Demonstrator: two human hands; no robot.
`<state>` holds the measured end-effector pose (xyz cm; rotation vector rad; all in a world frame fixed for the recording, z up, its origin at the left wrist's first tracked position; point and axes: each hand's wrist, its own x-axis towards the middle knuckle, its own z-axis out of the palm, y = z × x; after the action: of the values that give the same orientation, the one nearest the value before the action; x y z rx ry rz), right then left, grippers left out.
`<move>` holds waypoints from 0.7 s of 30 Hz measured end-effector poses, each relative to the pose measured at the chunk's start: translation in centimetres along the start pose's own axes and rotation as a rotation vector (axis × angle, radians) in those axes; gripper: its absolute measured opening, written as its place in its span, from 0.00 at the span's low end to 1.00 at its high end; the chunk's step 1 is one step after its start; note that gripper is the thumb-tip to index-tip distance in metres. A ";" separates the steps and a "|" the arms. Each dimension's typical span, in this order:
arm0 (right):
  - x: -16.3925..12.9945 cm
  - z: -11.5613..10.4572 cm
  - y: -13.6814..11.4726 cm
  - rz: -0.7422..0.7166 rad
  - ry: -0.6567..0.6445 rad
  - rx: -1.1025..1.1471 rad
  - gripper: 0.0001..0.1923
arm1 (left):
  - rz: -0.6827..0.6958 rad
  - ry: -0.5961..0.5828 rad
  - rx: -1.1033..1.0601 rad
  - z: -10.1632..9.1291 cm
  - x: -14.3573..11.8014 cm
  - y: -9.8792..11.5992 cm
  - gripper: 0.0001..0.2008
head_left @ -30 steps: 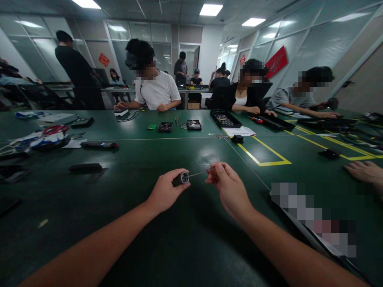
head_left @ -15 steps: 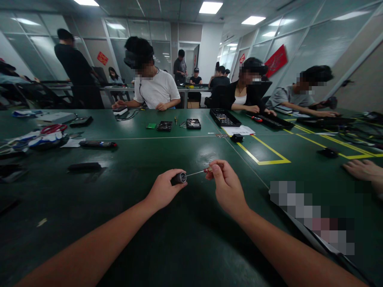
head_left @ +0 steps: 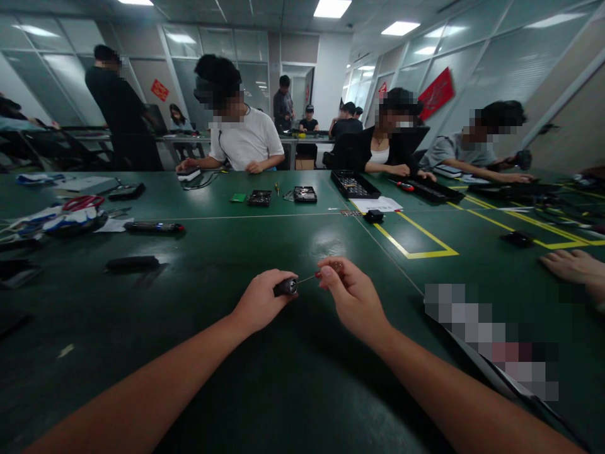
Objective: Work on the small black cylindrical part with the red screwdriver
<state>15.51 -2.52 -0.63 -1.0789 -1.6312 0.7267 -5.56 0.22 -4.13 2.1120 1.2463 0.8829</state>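
My left hand is closed around a dark cylindrical part, its round open end turned toward my right hand. Between thumb and fingers of my right hand is a screwdriver with a reddish see-through handle. Its thin shaft points left, and the tip reaches the end of the cylinder; whether it sits inside cannot be made out. Both hands are above the green table. Most of the cylinder is hidden by my left fingers.
A black pen-like tool and a dark bar lie left. Farther back are opened black boxes, a parts tray and a small black block. Another person's hand rests at right. Several people sit across the table.
My right hand has moved slightly left with the screwdriver, and less of its shaft shows. The cylinder's end has tilted and shifted a little right in my left hand.
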 end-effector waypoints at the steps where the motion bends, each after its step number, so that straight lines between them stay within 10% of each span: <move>1: -0.1 0.0 0.0 -0.015 0.003 -0.048 0.11 | 0.001 -0.001 0.015 0.0 0.0 0.0 0.15; 21: 0.2 -0.3 0.1 -0.060 0.135 -0.167 0.11 | -0.089 0.111 0.094 -0.4 0.0 0.6 0.12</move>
<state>15.76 -2.32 -0.52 -1.1664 -1.6219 0.4745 -5.53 0.04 -3.39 2.0862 1.4530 0.9298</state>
